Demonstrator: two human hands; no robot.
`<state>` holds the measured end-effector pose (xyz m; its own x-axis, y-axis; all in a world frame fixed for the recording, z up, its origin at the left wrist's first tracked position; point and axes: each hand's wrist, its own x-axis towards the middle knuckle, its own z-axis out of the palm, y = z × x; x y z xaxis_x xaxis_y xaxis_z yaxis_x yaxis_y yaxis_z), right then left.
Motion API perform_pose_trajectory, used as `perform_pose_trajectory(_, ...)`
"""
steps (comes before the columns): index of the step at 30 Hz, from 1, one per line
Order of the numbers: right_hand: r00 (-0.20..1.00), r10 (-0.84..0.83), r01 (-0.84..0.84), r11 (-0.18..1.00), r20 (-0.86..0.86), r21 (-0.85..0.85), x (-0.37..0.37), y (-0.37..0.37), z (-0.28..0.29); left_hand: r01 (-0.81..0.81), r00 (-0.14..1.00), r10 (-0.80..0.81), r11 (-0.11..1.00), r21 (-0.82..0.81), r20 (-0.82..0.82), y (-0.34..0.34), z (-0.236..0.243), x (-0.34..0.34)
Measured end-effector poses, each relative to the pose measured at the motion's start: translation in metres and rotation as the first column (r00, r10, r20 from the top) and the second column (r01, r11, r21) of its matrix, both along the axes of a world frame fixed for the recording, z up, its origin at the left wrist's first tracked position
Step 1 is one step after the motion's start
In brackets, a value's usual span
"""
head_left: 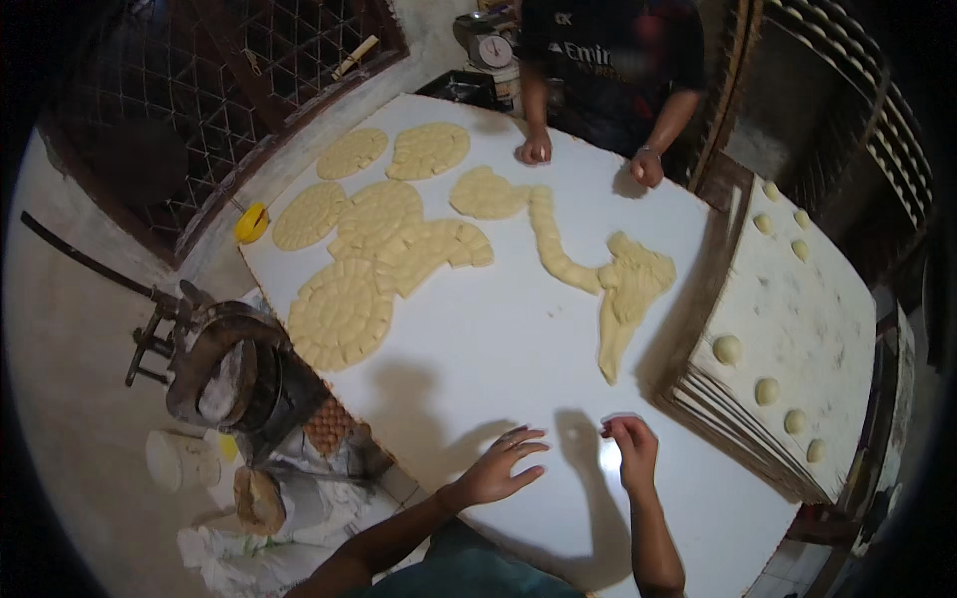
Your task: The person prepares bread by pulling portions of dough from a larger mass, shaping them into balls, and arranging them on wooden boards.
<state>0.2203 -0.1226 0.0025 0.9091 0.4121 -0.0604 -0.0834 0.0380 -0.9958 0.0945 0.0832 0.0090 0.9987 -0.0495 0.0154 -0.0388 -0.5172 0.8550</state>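
Note:
My left hand [503, 466] is over the white tabletop [478, 379] at the lower middle, fingers apart, holding nothing. To its right, my right hand [630, 448] has curled fingertips; whether anything is between them I cannot make out. Above my right hand lies a loose, elongated lump of dough [628, 289], joined or touching a strip of cut pieces [548, 239]. Several flat rounds of cut dough [339, 319] cover the left part of the table, with a smaller piece [483, 194] near the top middle.
Across the table a co-worker [608, 50] has both hands [646, 167] at the far edge. Stacked boards [797, 319] with dough balls [728, 349] occupy the right, racks [887, 149] behind. A metal machine [229, 369], egg tray [325, 427] and sacks stand at lower left; a scale [490, 50] stands behind.

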Motion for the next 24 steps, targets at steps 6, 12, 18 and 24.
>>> perform_pose_trajectory(6, 0.965, 0.097, -0.033, 0.967, 0.244, -0.253, 0.17, 0.277, -0.086, -0.413, 0.911, 0.408, 0.906, -0.095, -0.063, 0.148, -0.009, -0.078)
perform_pose_trajectory(12, 0.808, 0.227, 0.357, 0.545, 0.543, -0.759, 0.215, 0.429, -0.129, -0.633, 0.741, 0.61, 0.774, 0.011, -0.28, 0.212, -0.087, -0.158)
perform_pose_trajectory(18, 0.951, 0.139, 0.13, 0.628, 0.275, -0.767, 0.188, 0.329, -0.116, -0.507, 0.862, 0.465, 0.794, -0.334, -0.202, 0.226, -0.099, -0.12)
perform_pose_trajectory(24, 0.767, -0.263, 0.426, 0.891, -0.586, 0.157, 0.012, 0.189, -0.086, -0.488, 0.872, 0.352, 0.688, -0.538, -0.34, 0.129, -0.118, 0.005)
